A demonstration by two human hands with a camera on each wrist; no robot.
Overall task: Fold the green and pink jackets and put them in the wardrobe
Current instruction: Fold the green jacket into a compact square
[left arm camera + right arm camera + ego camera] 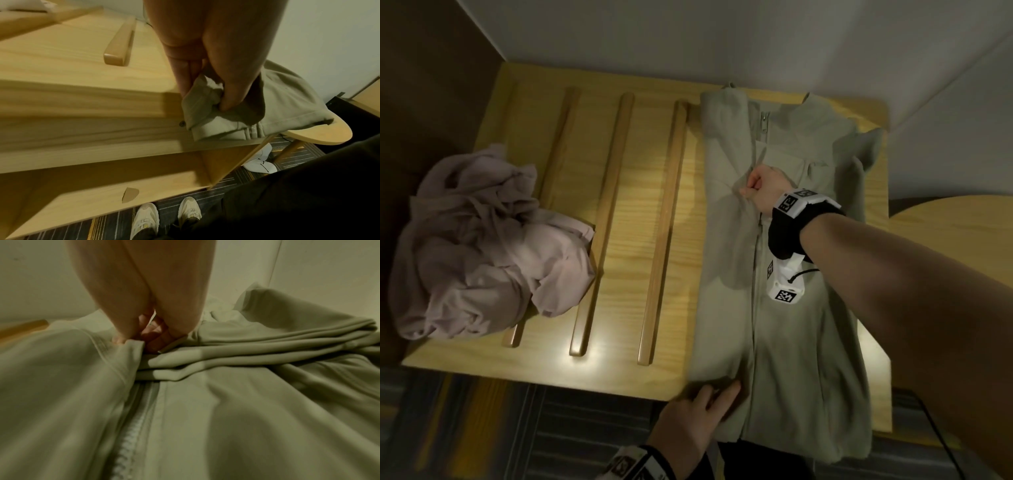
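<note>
Three raised wooden bars [661, 233] cross the bare yellow wooden top [688, 274]; my hand could slide between them; the crumpled pink jacket [489, 240] blocks the left.

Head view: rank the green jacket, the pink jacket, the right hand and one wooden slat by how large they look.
1. green jacket
2. pink jacket
3. and 4. wooden slat and right hand: unsure, since the slat is long but thin and the hand compact.

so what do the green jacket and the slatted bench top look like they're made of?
Green jacket: soft matte knit, probably fleece or jersey; it drapes in smooth rounded folds, with a pale plastic-looking zipper. Bench top: light wood or wood veneer, visible grain, satin sheen on the raised slats.
</note>
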